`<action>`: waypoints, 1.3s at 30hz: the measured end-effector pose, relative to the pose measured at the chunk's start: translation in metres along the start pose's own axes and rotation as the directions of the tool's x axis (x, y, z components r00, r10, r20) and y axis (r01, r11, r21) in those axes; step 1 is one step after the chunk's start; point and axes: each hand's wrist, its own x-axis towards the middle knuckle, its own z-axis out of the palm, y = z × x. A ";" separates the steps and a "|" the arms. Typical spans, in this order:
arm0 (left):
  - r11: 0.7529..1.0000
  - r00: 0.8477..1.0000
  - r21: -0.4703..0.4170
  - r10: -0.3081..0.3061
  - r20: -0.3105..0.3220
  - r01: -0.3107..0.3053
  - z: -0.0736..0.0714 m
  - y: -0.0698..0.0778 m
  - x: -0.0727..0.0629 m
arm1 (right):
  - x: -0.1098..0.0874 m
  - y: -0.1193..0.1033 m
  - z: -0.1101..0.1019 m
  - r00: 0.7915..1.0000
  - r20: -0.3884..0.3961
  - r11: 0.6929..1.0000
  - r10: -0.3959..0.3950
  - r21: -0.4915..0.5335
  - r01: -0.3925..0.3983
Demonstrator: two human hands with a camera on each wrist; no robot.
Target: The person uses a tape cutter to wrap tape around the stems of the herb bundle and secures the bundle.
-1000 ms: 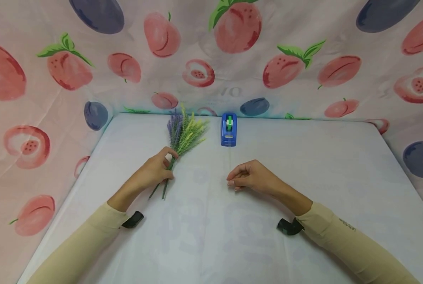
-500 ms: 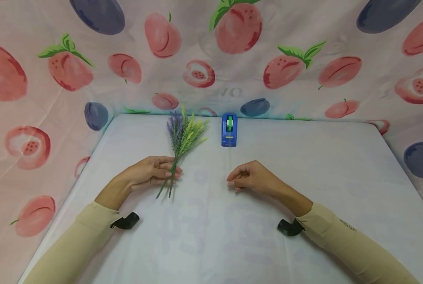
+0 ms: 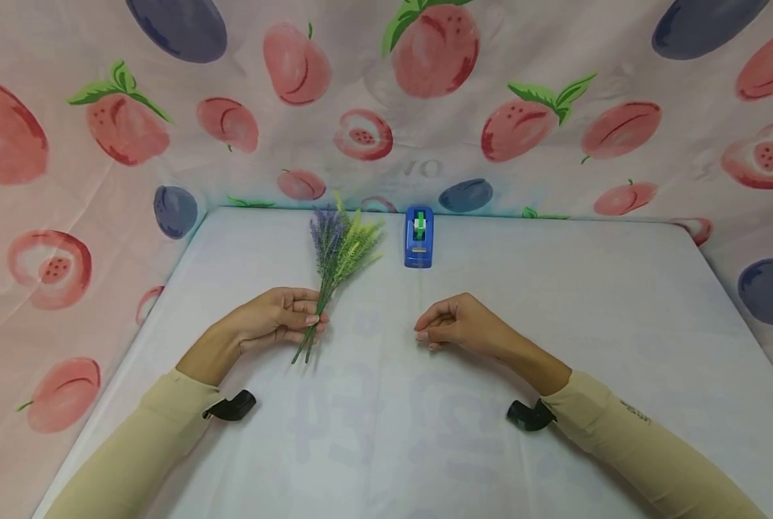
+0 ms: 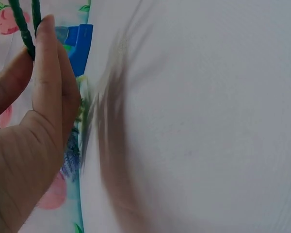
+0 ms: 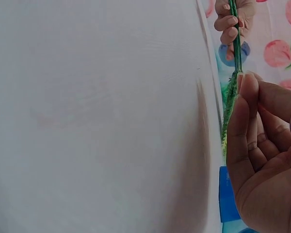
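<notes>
Head view: The latest change is at the left hand (image 3: 276,315), whose thumb has come down over the bouquet's stems (image 3: 323,299), clamping them against the fingers. Half a second ago those fingers lay straighter and the stem ends stood wider apart; a second ago the hand gripped from above, back uppermost. The purple and yellow-green bouquet (image 3: 333,270) now slants with its heads toward one o'clock from that hand, over the desk (image 3: 555,288). I judge the bunch better gathered and steadier for the work. The right hand (image 3: 460,324) is unaltered, fingertips together, apparently pinching the end of a faint tape strip (image 3: 420,292); the blue dispenser (image 3: 418,238), also unmoved, stands at eleven o'clock from it.

Left wrist view: Two stems reach the pinch at about twelve o'clock; the dispenser shows at one, and blossoms at four, partly behind the hand.

Right wrist view: Thumb and finger meet; whether tape lies between them I cannot tell here. The other hand, gripping the stems, appears at eleven o'clock, the dispenser at seven.
</notes>
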 end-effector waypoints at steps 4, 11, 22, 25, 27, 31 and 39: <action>0.999 1.000 0.037 0.023 0.015 -0.024 0.001 0.000 0.001 | 0.000 0.000 0.000 1.000 0.003 1.000 0.001 0.006 -0.001; 0.990 0.999 0.136 0.049 -0.002 -0.048 0.008 0.006 0.002 | 0.000 0.002 -0.002 1.000 0.010 1.000 -0.007 0.011 0.007; 0.934 0.996 0.347 0.085 0.007 -0.082 0.035 0.025 0.019 | 0.000 0.003 -0.001 1.000 0.013 1.000 -0.008 0.017 0.008; 0.929 0.996 0.360 0.092 0.001 -0.086 0.041 0.029 0.026 | 0.001 0.003 0.000 1.000 0.016 1.000 -0.011 0.018 0.011; 0.927 0.995 0.363 0.097 0.000 -0.091 0.045 0.030 0.031 | 0.001 0.002 0.000 1.000 0.014 1.000 -0.007 0.018 0.007; 0.925 0.994 0.367 0.107 0.005 -0.101 0.051 0.032 0.040 | 0.001 0.001 0.000 1.000 0.006 1.000 0.003 0.023 -0.003; 0.907 0.995 0.410 0.096 0.028 -0.099 0.064 0.034 0.055 | -0.001 0.001 0.000 1.000 0.012 1.000 0.001 0.022 -0.002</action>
